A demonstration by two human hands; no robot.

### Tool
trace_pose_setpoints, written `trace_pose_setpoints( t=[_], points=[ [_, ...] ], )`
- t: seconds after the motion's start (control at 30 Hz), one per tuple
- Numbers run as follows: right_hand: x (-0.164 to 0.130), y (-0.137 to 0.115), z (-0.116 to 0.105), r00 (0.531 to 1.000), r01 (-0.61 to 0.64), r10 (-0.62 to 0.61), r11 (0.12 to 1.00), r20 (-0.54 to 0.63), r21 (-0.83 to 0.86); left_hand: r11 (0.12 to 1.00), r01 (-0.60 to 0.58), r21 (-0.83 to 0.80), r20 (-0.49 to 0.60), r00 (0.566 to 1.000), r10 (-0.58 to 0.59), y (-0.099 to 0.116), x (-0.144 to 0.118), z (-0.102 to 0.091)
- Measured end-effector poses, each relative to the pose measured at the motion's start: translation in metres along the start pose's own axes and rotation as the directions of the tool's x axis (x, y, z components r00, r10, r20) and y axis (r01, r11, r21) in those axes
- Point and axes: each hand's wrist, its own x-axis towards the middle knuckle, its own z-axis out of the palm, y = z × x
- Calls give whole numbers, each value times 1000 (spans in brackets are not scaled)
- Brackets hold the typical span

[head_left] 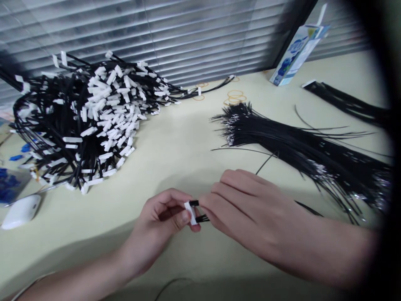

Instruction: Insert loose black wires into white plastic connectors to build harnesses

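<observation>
White connector [191,212] with black wires [200,218] is pinched by left hand [163,225] and right hand [247,209] near the bench's front edge; carton [297,50] writing is unreadable; loose wires [300,150] are heaped beside.

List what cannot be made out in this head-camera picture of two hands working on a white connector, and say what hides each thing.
- Head view: how many wires enter the white connector; left hand and right hand cover it.
- Head view: far end of the loose wire bundle; lost in the dark right edge.
- Head view: print on the carton; too small, blurred.
- Head view: blue items; cut by left edge.
</observation>
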Motion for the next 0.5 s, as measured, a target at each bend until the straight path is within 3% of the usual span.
trace_pose_setpoints(
  t=[0.33, 0.4, 0.5],
  points=[
    [0, -1, 6, 999, 16, -11, 995, -52, 97, 997, -10, 76, 18, 1000, 8, 0, -2, -1],
    [3, 1, 0, 1000, -27, 30, 974, -10, 226, 999, -5, 48, 46, 999, 3, 1, -2, 0],
    [8, 11, -7, 977, -211, 174, 844, 122, 493, 999, 10, 31, 95, 995, -13, 2, -4, 0]
  ],
)
